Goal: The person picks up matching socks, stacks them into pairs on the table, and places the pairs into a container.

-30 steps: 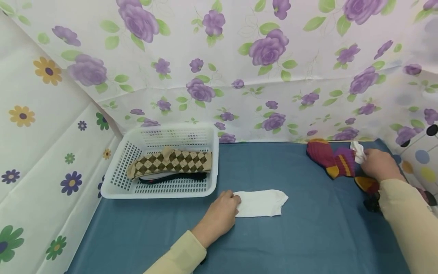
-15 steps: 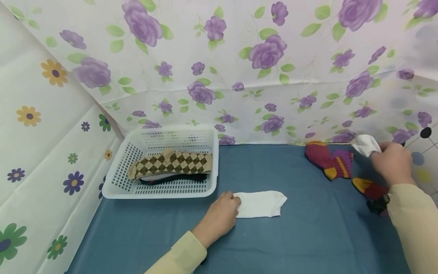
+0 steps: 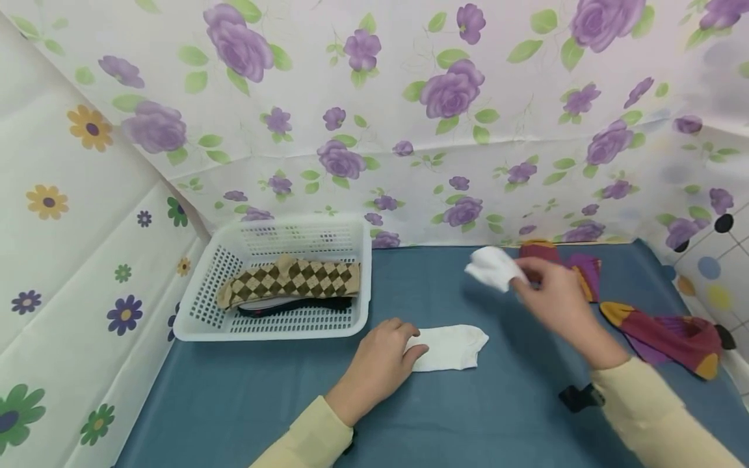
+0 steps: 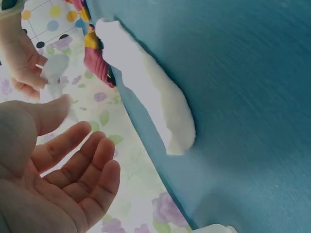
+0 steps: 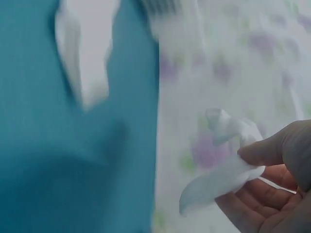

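Nearest me, my left hand [image 3: 382, 365] hangs loosely spread, holding nothing; from beneath it a flat white sock [image 3: 452, 348] runs lengthwise rightward along the blue table [image 3: 433, 422]. Beyond, farther right, my right hand [image 3: 556, 300] pinches another white sock [image 3: 491, 267] aloft.

Draped tabletop corner, booth-like — home or studio, can't tell. Blue cloth [image 3: 445, 416] covers the flat surface; purple-flower sheeting [image 3: 398, 84] hangs creased behind, daisy-print sheeting [image 3: 70, 260] closes the left side, a dotted, grid-lined panel [image 3: 731, 266] shows at the right. Room beyond is hidden. Contents lean domestic, laundry-like — white perforated plastic basket [image 3: 263, 336] with an argyle sock [image 3: 301, 279] in it, a flat white sock [image 3: 450, 348] on the cloth, dark red-and-yellow socks [image 3: 667, 335] towards its right edge.
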Motion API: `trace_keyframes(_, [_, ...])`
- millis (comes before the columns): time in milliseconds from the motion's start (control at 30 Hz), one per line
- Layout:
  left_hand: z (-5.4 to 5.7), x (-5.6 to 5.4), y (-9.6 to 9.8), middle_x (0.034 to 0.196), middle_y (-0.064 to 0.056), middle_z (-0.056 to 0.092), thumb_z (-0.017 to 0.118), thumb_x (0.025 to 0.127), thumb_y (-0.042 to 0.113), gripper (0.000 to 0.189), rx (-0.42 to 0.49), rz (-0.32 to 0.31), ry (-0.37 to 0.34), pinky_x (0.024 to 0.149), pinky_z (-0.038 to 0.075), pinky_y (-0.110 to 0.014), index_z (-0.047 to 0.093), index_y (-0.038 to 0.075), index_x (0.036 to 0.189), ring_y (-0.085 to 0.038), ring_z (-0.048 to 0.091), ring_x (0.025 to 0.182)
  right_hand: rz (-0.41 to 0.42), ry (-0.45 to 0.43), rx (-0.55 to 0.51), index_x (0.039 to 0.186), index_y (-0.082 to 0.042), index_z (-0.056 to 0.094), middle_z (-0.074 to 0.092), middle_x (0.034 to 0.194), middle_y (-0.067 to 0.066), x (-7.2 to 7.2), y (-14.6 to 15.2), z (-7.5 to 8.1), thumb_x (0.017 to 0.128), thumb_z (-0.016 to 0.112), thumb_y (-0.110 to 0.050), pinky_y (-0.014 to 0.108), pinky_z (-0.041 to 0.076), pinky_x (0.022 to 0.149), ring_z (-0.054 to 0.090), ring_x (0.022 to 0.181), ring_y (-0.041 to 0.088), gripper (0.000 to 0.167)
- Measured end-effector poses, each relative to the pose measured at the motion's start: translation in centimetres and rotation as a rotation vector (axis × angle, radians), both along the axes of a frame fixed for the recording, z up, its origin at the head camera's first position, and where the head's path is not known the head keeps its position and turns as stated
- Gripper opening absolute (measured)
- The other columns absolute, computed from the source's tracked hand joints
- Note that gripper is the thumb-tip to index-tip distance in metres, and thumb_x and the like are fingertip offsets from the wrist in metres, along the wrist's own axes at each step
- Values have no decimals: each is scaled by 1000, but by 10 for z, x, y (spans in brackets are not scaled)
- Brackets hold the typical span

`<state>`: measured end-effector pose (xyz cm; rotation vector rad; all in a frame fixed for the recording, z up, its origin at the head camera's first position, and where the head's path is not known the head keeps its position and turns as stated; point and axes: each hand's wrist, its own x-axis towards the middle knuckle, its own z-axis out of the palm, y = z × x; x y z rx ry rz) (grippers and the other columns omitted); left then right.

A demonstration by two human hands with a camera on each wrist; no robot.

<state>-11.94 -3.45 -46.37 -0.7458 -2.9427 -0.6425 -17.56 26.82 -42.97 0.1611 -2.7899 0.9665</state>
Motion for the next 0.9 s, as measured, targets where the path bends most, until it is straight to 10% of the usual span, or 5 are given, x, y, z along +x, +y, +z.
trace_keyframes(233, [6,-3,9,96,3,68,31,94,60,57,93,-16,-150,74,52,-29,67,19,109,-12,63,88,207,-65,-159,115,-26,63,67,102,-8,28,-66,-12,89,63,-25,19,54,67,63,90,4,26])
trace_keyframes(400, [13,-3,12,100,10,67,34,94,61,49,340,31,-264,76,53,-29,53,26,122,-3,63,88,250,-101,-266,117,-26,60,66,101,-11,37,-87,-14,86,67,-31,19,54,67,62,90,3,32])
trace_keyframes(900, [23,-8,14,93,5,67,61,91,26,13,765,113,-39,70,54,-22,59,19,102,-3,64,80,278,-232,-250,126,-28,51,66,100,-9,38,-97,-11,81,71,-40,22,54,68,64,93,6,51])
